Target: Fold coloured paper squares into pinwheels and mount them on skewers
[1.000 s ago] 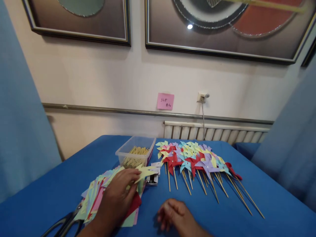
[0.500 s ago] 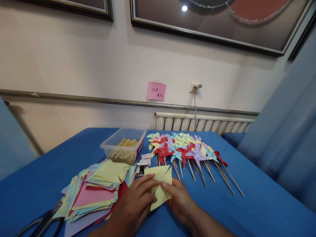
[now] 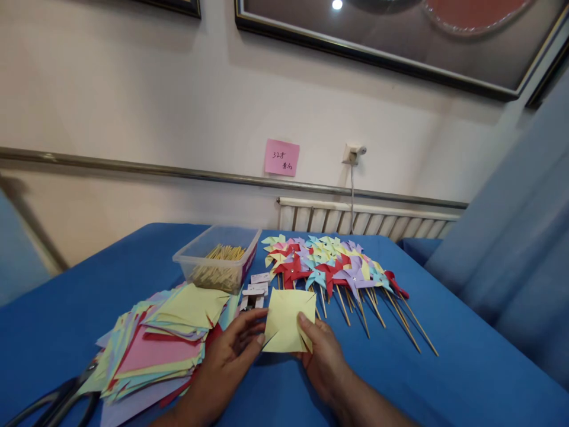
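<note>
Holding a yellow paper square [image 3: 288, 320] between them, the left hand [image 3: 229, 356] and the right hand [image 3: 322, 356] hover just above the blue table [image 3: 444, 379]; the left fingertips pinch its left edge, the right thumb presses its lower right corner with the fingers curled behind; slits run in from the square's corners; a stack of coloured paper squares [image 3: 164, 344] lies just left of the left hand, scissors [image 3: 53, 403] at its near-left edge; behind sit a clear tub of wooden sticks [image 3: 217, 264], small white boxes [image 3: 255, 290], and a spread of finished pinwheels [image 3: 333, 267].
</note>
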Tool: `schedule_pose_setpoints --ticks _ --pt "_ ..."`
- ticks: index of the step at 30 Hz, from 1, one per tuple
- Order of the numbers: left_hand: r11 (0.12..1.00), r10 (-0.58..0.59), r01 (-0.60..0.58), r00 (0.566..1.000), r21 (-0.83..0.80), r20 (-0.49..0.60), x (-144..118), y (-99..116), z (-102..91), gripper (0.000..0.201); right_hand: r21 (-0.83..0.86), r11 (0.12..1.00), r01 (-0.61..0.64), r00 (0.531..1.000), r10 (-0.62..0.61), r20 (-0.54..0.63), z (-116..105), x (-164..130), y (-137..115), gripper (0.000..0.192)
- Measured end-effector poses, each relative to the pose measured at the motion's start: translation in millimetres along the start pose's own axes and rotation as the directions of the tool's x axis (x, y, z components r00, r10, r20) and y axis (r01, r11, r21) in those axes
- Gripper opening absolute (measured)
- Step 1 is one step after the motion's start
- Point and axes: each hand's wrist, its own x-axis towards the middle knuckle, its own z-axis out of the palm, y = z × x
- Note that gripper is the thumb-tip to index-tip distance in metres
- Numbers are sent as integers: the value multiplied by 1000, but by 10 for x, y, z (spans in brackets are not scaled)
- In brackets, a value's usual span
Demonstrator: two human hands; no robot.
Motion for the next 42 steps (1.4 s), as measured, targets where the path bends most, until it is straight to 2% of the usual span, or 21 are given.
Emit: schedule_pose_setpoints --ticks 7,10,13,16,19,22,24,26,30,32,37,42 --pt "988 14 -27 996 154 89 -18 -27 -6 38 -57 998 -39 999 39 -1 17 -33 9 44" --pt "977 19 -28 999 212 45 0 -5 -19 34 -51 998 -41 998 43 41 32 -52 -7 42" --pt "978 14 -4 999 208 -46 13 37 -29 29 -50 999 -2 995 7 99 -8 -32 -16 38" --pt "986 11 9 993 167 -117 16 83 -33 24 -156 986 58 996 -46 81 -88 24 -4 28" --pt "996 -3 17 987 87 -161 15 117 -29 25 -269 960 71 997 -65 30 -137 68 27 31" --pt "987 -51 26 987 -159 -151 9 149 -20 48 -297 953 62 998 -59 20 -123 71 56 32" --pt "939 -74 29 990 -342 -121 2 175 -11 63 -280 957 76 997 -78 6 -99 61 68 32" --pt "895 -88 47 993 -443 -73 -7 202 2 63 -260 961 93 995 -101 -17 -83 56 77 32" --pt "870 -96 137 989 -473 110 -17 200 41 45 -262 958 118 991 -131 -33 -94 68 101 34" --pt "865 -111 169 983 -473 149 -11 161 55 39 -291 947 136 989 -147 -18 -103 69 113 34" --pt "867 -163 197 980 -458 115 6 69 63 32 -420 891 174 985 -156 78 -65 13 126 35" --pt "834 -206 223 974 -504 91 -1 71 45 33 -474 859 195 981 -162 111 3 -64 136 34"
